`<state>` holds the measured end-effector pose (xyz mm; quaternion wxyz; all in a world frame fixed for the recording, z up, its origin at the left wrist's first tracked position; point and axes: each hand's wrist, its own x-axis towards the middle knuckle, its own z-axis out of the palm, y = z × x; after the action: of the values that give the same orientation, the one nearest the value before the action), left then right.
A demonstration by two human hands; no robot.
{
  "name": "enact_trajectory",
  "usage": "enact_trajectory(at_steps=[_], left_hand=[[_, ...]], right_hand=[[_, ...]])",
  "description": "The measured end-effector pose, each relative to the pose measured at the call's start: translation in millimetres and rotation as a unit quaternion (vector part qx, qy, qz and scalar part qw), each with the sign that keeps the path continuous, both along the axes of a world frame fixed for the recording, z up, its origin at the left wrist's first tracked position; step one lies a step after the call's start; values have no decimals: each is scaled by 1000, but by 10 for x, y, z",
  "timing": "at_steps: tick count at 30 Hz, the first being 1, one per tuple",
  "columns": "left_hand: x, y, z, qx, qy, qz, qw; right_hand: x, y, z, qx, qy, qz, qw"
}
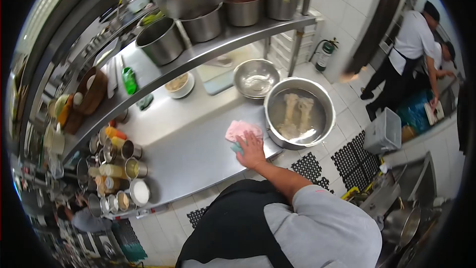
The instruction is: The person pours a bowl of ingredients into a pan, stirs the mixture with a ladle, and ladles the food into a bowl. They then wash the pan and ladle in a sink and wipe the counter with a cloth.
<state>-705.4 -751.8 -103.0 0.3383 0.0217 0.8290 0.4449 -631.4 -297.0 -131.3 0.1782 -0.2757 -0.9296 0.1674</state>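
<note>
My right hand point(252, 151) presses down on a bunched pink cloth point(241, 129) on the steel counter point(183, 154). Its fingers curve over the cloth, and a bit of teal cloth point(236, 147) shows beside the thumb. Just right of that hand stands a large metal pot point(327, 123) with big bones point(297, 111) lying in liquid. Behind the cloth sits a shiny steel bowl point(256, 77), close to the pot's rim. Nowhere in the frame does my left hand appear.
A steel shelf point(223, 37) holding several pots crosses above the counter. Sauce bottles point(111, 171) and small containers crowd the left end. Behind lie a cutting board point(218, 82) and a bowl of food point(178, 84). Two people work at far right, beyond a grey bin point(383, 131).
</note>
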Motion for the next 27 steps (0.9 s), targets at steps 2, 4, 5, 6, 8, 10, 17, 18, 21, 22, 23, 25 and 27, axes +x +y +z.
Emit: enact_trajectory(at_steps=[2, 4, 5, 6, 8, 10, 17, 18, 21, 22, 23, 25, 27], left_hand=[[-91, 91, 95, -13, 8, -11, 1000], [-202, 201, 177, -19, 18, -26, 999], [-259, 257, 223, -23, 26, -33, 999], [-313, 316, 264, -23, 33, -40, 998], [-429, 448, 368, -24, 43, -57, 997], [-455, 484, 466, -36, 52, -74, 995], [-776, 1299, 695, -40, 94, -80, 992], [-775, 1300, 702, -43, 93, -83, 991], [-704, 1151, 687, -46, 90, -84, 991], [-688, 1091, 666, -47, 89, -86, 991], [-652, 1018, 648, -47, 86, -86, 991], [-545, 862, 635, -48, 77, -82, 993], [-478, 780, 613, -46, 68, -72, 994]], right_hand=[[17, 8, -9, 11, 9, 1, 1000], [29, 12, 16, 11, 12, 2, 1000], [28, 20, -32, -3, 24, 6, 1000], [38, 25, -45, -2, 29, 7, 1000], [52, 46, -66, -2, 38, 12, 999], [68, 43, -113, -12, 63, 13, 998], [109, 48, 12, -30, 50, 18, 998], [70, 106, 34, -17, 66, 21, 997], [98, 101, -96, 3, 82, 25, 996], [83, 72, -112, 10, 84, 19, 996], [75, 72, -123, 9, 86, 19, 996], [91, 47, -74, 0, 75, 19, 997], [49, 77, -13, -7, 58, 12, 998]])
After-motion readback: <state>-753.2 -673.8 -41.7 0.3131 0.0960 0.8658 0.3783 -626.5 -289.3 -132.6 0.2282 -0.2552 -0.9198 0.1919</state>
